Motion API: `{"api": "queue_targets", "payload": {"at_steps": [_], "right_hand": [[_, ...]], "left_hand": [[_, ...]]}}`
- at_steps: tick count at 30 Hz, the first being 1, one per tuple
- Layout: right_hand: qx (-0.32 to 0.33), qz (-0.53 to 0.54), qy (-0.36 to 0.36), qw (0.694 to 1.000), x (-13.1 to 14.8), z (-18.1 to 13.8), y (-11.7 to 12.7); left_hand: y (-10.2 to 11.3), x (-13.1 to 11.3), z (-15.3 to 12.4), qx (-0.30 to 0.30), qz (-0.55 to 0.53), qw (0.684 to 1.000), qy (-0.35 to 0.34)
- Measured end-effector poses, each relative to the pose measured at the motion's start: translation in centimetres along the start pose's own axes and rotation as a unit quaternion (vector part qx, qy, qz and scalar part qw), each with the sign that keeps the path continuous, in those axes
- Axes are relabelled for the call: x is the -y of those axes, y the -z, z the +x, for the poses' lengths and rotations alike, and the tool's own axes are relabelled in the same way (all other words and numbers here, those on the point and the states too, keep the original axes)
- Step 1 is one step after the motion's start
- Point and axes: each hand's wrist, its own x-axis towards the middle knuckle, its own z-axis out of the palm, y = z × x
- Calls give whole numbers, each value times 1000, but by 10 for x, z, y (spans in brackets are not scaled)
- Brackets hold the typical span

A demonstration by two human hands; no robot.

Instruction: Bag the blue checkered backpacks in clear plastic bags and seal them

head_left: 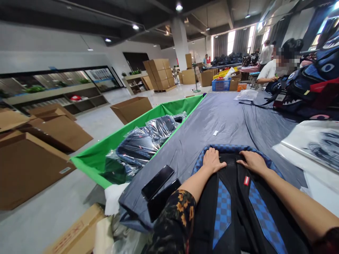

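Note:
A black backpack (235, 197) with blue checkered strap panels and a checkered rim lies on the cloth-covered table (196, 130), its shoulder straps facing up. My left hand (212, 160) grips the top of the backpack on the left, fingers bent over the rim and thumb pointing inward. Opposite it, my right hand (253, 161) holds the top right, its fingers curled beside the strap's upper end. A small red label (246, 181) shows on the right strap. The fingertips of both hands are partly hidden.
Two dark phones (158, 181) lie left of the backpack. A green-lined bin (103, 155) beside the table holds plastic-wrapped backpacks (140, 144). Plastic bags (315, 148) and a pile of blue backpacks (312, 84) are at right. A person (267, 74) sits across the table. Cardboard boxes (34, 169) stand left.

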Motion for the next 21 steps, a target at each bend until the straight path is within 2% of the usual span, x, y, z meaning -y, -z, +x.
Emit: {"api": "queue_targets", "payload": {"at_steps": [2, 5, 8, 10, 12, 15, 18, 21], "right_hand": [[3, -5, -21, 1000, -1, 13, -2], [1, -9, -51, 999, 0, 20, -9], [-4, -13, -81, 997, 7, 23, -15], [-8, -19, -95, 995, 12, 23, -14], [-8, -25, -84, 996, 15, 21, -8], [-13, -31, -26, 999, 6, 13, 14], [-10, -33, -12, 999, -20, 15, 35], [43, -23, -38, 998, -50, 37, 38]], "left_hand": [[5, -1, 2, 7, -7, 1000, 13], [15, -11, -17, 47, -75, 995, 35], [17, -37, -35, 125, -153, 980, 36], [9, -54, -40, 151, -144, 978, 10], [-1, -63, -41, 134, -123, 983, -4], [-13, -63, -42, 86, -127, 988, 2], [-17, -57, -48, 48, -154, 987, 3], [-18, -55, -57, 20, -192, 981, -3]]}}
